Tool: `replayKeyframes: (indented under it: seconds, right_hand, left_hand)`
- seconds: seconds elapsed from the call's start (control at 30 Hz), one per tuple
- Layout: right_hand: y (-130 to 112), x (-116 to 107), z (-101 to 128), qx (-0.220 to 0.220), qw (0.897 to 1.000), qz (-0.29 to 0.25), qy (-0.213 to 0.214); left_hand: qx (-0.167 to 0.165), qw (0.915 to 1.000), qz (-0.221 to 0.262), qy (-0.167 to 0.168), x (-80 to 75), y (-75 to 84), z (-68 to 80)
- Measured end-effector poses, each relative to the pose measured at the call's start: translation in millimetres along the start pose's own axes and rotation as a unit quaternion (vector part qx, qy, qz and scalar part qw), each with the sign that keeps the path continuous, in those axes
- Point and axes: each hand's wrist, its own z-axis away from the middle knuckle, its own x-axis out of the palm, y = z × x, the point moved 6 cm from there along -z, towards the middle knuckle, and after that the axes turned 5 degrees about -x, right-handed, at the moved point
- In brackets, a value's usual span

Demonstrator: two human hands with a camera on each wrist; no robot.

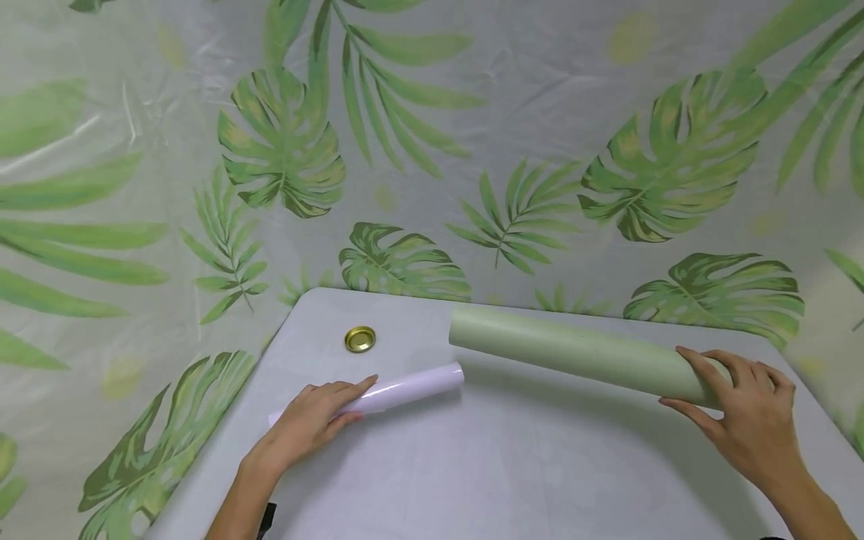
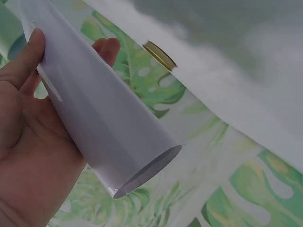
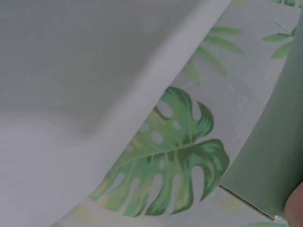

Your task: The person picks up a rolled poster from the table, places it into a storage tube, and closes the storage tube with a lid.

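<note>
In the head view my left hand (image 1: 304, 424) grips a thin, glossy, pale lilac tube (image 1: 421, 382), rolled like a sheet. The left wrist view shows the thumb on one side of this lilac tube (image 2: 106, 111), fingertips on the other, and its near end hollow. At the right, my right hand (image 1: 756, 412) holds a longer, thicker pale green tube (image 1: 574, 350) by its right end, thumb below and fingers over the top. This green tube (image 3: 265, 151) slants down the right wrist view, where only a bit of a finger shows. The tubes' inner ends are close but apart.
A small round gold lid (image 1: 360, 340) lies on the white table (image 1: 513, 465), beyond the lilac tube. Behind the table's far edge hangs a pale sheet (image 1: 526, 97) printed with green leaves. Both tubes cast shadows on the tabletop.
</note>
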Motion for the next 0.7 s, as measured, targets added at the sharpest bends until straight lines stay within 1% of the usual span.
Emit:
replayKeyframes:
  seconds: [0.1, 0.13, 0.3, 0.5, 0.7]
  right_hand:
    - [3.7, -3.9, 7.6, -0.007, 1.000, 0.016, -0.007]
    - [4.8, -4.6, 10.0, -0.009, 1.000, 0.020, -0.016]
    - [8.4, -6.4, 18.1, -0.014, 0.999, 0.026, -0.035]
    - [7.9, -7.0, 23.4, -0.021, 0.998, 0.033, -0.043]
    - [6.1, -6.3, 27.6, -0.029, 0.999, 0.028, -0.037]
  left_hand:
    - [-0.009, 0.9999, 0.002, 0.009, -4.4, -10.4, 0.3]
    - [-0.011, 0.9999, 0.003, 0.011, -5.6, -13.4, 0.4]
    - [-0.020, 0.9996, 0.010, 0.015, -9.2, -23.9, 0.7]
    - [-0.025, 0.9995, 0.013, 0.010, -11.5, -28.1, 0.1]
    - [-0.021, 0.9994, 0.025, 0.012, -12.7, -29.9, -1.1]
